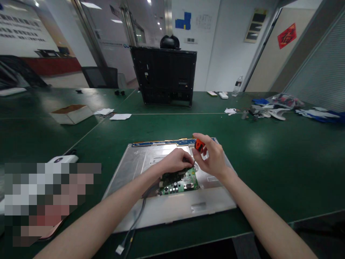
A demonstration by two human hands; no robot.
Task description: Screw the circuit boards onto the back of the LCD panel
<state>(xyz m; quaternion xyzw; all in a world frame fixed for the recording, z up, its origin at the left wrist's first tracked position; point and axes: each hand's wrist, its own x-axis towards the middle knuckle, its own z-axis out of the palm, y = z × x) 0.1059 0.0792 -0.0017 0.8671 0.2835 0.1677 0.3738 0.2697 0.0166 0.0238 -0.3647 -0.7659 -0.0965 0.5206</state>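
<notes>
Head view: I see silver panel (pixel 172 205) lying flat on green surface (pixel 269 162). Green board (pixel 180 184) sits on panel middle, not yet lifted off. My left hand (pixel 175 162) presses on board's top edge, fingers curled shut. My right hand (pixel 212 154) pinches orange-handled screwdriver (pixel 199 145), tip down by board. Grey cable (pixel 137 219) trails toward me. Looks part done; board and cable left.

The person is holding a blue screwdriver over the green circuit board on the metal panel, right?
Not quite. In the head view the screwdriver in the right hand is orange, not blue. It is held over the green circuit board on the metal panel.
</notes>
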